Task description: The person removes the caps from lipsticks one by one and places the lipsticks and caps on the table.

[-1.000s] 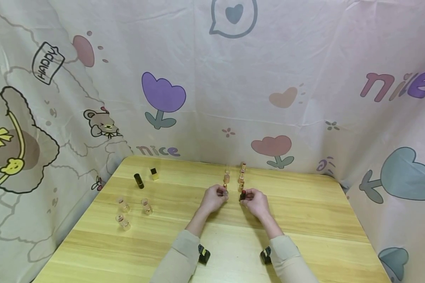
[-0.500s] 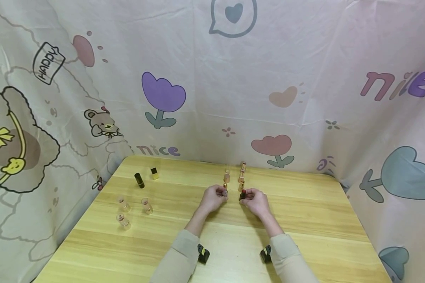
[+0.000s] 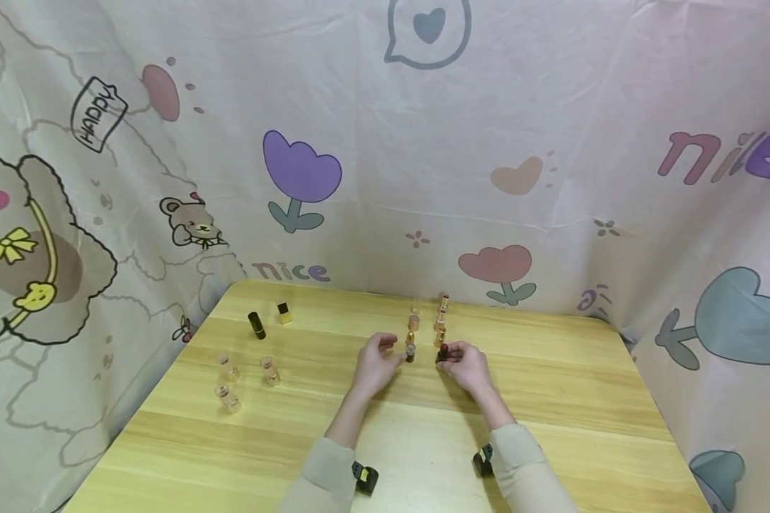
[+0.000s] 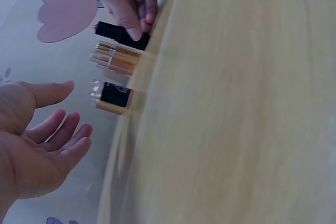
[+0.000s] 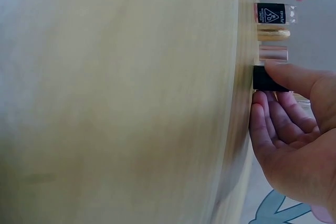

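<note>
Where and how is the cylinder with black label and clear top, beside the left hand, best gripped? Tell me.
Probably pinch the black-labelled, clear-topped cylinder around its label, the left hand coming from its left: it stands upright, that side faces only the hand, and a rounded gold tube stands just behind.

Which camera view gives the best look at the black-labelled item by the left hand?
The right wrist view: the black-labelled item stands unobstructed there, its white lettering visible. The left wrist view shows it too, but its lettering is unclear; the head view shows it only small, beside the left hand.
</note>
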A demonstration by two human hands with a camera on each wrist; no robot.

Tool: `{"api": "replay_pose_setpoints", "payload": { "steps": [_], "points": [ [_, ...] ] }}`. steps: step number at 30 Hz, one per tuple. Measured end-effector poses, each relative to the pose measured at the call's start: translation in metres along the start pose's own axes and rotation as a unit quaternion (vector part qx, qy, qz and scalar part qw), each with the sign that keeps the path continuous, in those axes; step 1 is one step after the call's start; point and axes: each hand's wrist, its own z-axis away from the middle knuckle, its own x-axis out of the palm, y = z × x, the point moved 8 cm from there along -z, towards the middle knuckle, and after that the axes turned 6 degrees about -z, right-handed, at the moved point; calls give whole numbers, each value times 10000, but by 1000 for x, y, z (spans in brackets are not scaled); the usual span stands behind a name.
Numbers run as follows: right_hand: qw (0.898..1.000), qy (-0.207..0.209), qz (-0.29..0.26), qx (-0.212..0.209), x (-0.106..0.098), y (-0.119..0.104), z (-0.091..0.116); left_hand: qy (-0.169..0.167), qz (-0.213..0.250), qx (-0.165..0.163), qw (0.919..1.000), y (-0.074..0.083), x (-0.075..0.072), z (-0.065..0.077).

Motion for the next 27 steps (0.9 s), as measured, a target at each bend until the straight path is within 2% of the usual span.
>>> {"api": "replay_pose_setpoints", "payload": {
  "steps": [4,8,12,16,18,20,24,27],
  "points": [
    [10000,1,-9,0,-1,0,1,474,177,55,9987,4,-15,8],
    [10000,-3,-8,-16,-1,0,1,1007,384,220,9939,9,-32,16],
    [10000,-3,3,-7,-1,-1,1,1704,503,486,9829,13,-53,25],
    [10000,0,3,2,-1,0,1,2331,641,795,9671,16,-73,36],
    [10000,15,30,-19,-1,-1,1,2634,719,1011,9567,18,-83,42],
    [10000,36,52,-30,-1,-1,1,3004,764,1240,9426,18,-93,47],
    [10000,29,80,-29,-2,-1,1,3852,741,1643,9051,19,-113,61],
    [10000,12,78,-37,-2,-1,0,4400,734,1751,8777,22,-125,73]
  ]
}}
